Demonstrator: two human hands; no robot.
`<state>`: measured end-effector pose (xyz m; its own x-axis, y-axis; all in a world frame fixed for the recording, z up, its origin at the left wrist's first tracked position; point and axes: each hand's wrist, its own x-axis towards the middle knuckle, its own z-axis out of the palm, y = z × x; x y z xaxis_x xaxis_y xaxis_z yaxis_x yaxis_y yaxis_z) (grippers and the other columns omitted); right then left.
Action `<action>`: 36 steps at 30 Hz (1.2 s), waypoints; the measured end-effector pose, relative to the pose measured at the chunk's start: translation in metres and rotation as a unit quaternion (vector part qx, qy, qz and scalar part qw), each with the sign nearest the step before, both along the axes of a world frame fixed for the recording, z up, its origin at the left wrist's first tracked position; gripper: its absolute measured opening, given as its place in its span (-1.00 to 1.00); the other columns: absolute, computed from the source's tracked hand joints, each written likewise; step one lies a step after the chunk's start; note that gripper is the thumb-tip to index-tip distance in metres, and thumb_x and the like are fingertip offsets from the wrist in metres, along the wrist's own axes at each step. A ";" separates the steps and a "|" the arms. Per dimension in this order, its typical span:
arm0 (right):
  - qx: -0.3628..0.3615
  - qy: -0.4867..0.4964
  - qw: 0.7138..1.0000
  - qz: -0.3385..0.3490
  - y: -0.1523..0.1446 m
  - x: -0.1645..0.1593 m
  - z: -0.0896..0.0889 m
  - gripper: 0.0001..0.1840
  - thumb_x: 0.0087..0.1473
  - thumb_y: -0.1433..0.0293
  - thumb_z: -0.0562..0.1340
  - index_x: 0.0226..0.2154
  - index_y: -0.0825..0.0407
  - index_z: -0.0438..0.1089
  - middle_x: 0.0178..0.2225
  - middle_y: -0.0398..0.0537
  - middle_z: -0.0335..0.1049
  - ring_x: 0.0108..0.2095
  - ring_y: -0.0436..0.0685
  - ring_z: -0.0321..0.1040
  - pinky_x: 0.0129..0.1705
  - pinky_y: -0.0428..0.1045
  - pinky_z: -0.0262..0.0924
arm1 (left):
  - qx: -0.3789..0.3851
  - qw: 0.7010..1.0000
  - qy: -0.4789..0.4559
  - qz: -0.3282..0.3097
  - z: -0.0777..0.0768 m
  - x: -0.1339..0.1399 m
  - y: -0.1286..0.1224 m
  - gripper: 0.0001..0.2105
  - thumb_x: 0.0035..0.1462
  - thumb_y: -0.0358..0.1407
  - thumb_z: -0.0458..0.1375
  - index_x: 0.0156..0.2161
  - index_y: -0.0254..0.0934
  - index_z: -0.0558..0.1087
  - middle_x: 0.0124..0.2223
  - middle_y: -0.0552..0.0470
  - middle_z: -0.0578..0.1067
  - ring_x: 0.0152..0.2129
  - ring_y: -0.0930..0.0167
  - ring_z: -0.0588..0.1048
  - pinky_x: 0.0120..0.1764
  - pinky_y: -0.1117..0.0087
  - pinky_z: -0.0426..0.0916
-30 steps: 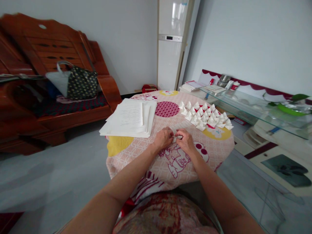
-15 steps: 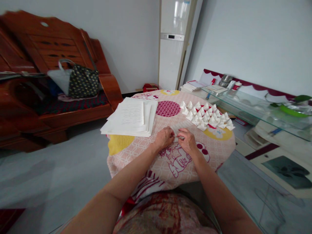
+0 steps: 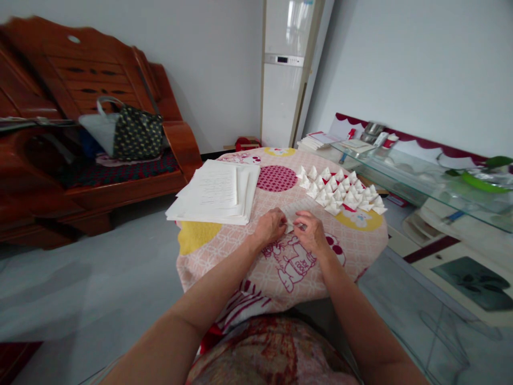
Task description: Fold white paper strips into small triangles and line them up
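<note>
My left hand (image 3: pixel 269 226) and my right hand (image 3: pixel 311 230) meet over the middle of a round table with a pink patterned cloth (image 3: pixel 240 251). Both pinch a small white folded paper piece (image 3: pixel 289 226), mostly hidden by the fingers. Just beyond my hands, to the right, several finished white folded paper triangles (image 3: pixel 340 190) lie in rows. A stack of white paper sheets (image 3: pixel 214 193) lies at the table's far left.
A dark wooden bench (image 3: pixel 80 133) with a spotted bag (image 3: pixel 134 133) stands at the left. A tall white floor-standing unit (image 3: pixel 286 69) is in the far corner. A glass-topped cabinet (image 3: pixel 420 176) with small items runs along the right wall, close to the table.
The hands stay at the same spot on the cloth; the fingers have shifted slightly around the small paper piece. The view itself has barely moved.
</note>
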<state>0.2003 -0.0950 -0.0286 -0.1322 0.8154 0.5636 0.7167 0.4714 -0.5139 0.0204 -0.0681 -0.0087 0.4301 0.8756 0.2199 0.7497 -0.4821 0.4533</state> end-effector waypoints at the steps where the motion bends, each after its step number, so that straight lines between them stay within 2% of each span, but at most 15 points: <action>1: 0.005 -0.001 1.000 -0.001 0.000 0.000 0.001 -0.86 -0.01 0.51 0.24 -0.49 -0.01 0.49 -0.14 0.10 0.56 -0.15 0.22 0.49 -0.08 0.07 0.37 | 0.001 1.000 -0.001 0.000 0.000 0.000 0.000 -0.85 0.14 -0.42 0.17 -0.21 -0.32 0.57 -0.12 -0.11 0.56 -0.12 0.28 0.53 -0.03 0.33 0.42; 3: 0.012 -0.009 1.000 -0.008 0.000 0.000 0.002 -0.79 0.07 0.46 0.21 -0.56 -0.01 0.42 -0.29 0.06 0.54 -0.28 0.17 0.45 -0.17 0.03 0.33 | 0.001 1.000 -0.002 0.001 0.001 0.000 -0.001 -0.86 0.14 -0.42 0.17 -0.22 -0.31 0.57 -0.13 -0.11 0.56 -0.13 0.29 0.53 -0.03 0.33 0.42; 6: 0.006 -0.034 0.999 -0.031 0.002 0.000 0.003 -0.70 0.09 0.46 0.15 -0.64 -0.02 0.31 -0.51 -0.03 0.40 -0.47 0.10 0.30 -0.34 -0.02 0.20 | -0.003 1.000 0.003 0.005 0.001 0.000 -0.001 -0.85 0.14 -0.43 0.16 -0.22 -0.30 0.57 -0.12 -0.10 0.56 -0.13 0.29 0.52 -0.04 0.33 0.42; 11: -0.005 -0.059 0.996 -0.062 0.003 -0.004 0.004 -0.77 -0.04 0.51 0.16 -0.66 0.00 0.22 -0.59 -0.12 0.27 -0.52 0.05 0.18 -0.42 -0.04 0.02 | -0.005 1.000 0.011 0.008 0.000 0.001 0.000 -0.84 0.16 -0.42 0.15 -0.21 -0.32 0.57 -0.11 -0.12 0.57 -0.13 0.27 0.53 -0.04 0.31 0.43; 14: -0.005 -0.062 0.997 -0.052 0.002 -0.005 0.006 -0.68 0.03 0.47 0.17 -0.69 0.00 0.15 -0.61 -0.14 0.22 -0.53 0.02 0.13 -0.43 -0.04 -0.04 | -0.001 1.000 0.009 0.010 0.000 0.001 0.000 -0.85 0.16 -0.42 0.16 -0.21 -0.32 0.57 -0.11 -0.11 0.57 -0.12 0.28 0.53 -0.03 0.33 0.43; 17: -0.010 -0.067 0.996 -0.055 0.001 -0.006 0.008 -0.64 0.09 0.45 0.17 -0.69 0.01 0.15 -0.60 -0.14 0.23 -0.52 0.01 0.13 -0.41 -0.04 -0.05 | 0.003 1.000 0.004 0.009 0.000 0.001 0.000 -0.86 0.15 -0.42 0.16 -0.22 -0.31 0.57 -0.11 -0.10 0.57 -0.12 0.29 0.53 -0.02 0.33 0.43; 22: -0.061 -0.119 0.985 -0.109 -0.004 -0.011 0.014 -0.77 -0.01 0.56 0.21 -0.64 0.06 0.32 -0.55 -0.09 0.36 -0.50 0.02 0.17 -0.39 -0.05 -0.04 | 0.004 1.000 0.003 0.010 0.000 0.000 0.000 -0.87 0.14 -0.43 0.17 -0.24 -0.30 0.56 -0.11 -0.10 0.57 -0.13 0.29 0.53 -0.03 0.32 0.44; 28: -0.137 -0.195 0.955 -0.177 -0.008 -0.027 0.029 -0.79 0.09 0.51 0.19 -0.42 0.11 0.55 -0.40 0.09 0.55 -0.41 0.10 0.35 -0.36 -0.03 0.00 | 0.007 1.000 -0.007 0.000 -0.001 0.000 0.001 -0.86 0.12 -0.44 0.16 -0.24 -0.31 0.56 -0.12 -0.12 0.57 -0.12 0.26 0.53 -0.03 0.29 0.45; 32: -0.180 -0.220 0.946 -0.154 -0.007 -0.030 0.036 -0.78 0.10 0.53 0.19 -0.36 0.13 0.59 -0.32 0.16 0.60 -0.32 0.15 0.44 -0.32 -0.03 0.05 | 0.005 1.000 -0.013 -0.004 -0.003 -0.001 0.003 -0.86 0.11 -0.44 0.16 -0.25 -0.30 0.56 -0.14 -0.10 0.57 -0.13 0.27 0.54 -0.02 0.28 0.44; 36: -0.197 -0.202 0.951 -0.124 -0.005 -0.025 0.038 -0.76 0.06 0.58 0.20 -0.31 0.12 0.60 -0.30 0.13 0.61 -0.27 0.15 0.48 -0.27 -0.05 0.10 | 0.004 1.000 -0.019 -0.009 -0.006 -0.002 0.008 -0.85 0.08 -0.44 0.17 -0.24 -0.31 0.57 -0.14 -0.11 0.58 -0.13 0.26 0.54 0.01 0.28 0.43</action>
<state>0.1751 -0.1002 0.0094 -0.0482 0.9872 0.1519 0.9575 0.0890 -0.2745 0.0181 -0.0604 -0.0146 0.4363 0.8662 0.2435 0.7232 -0.4986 0.4779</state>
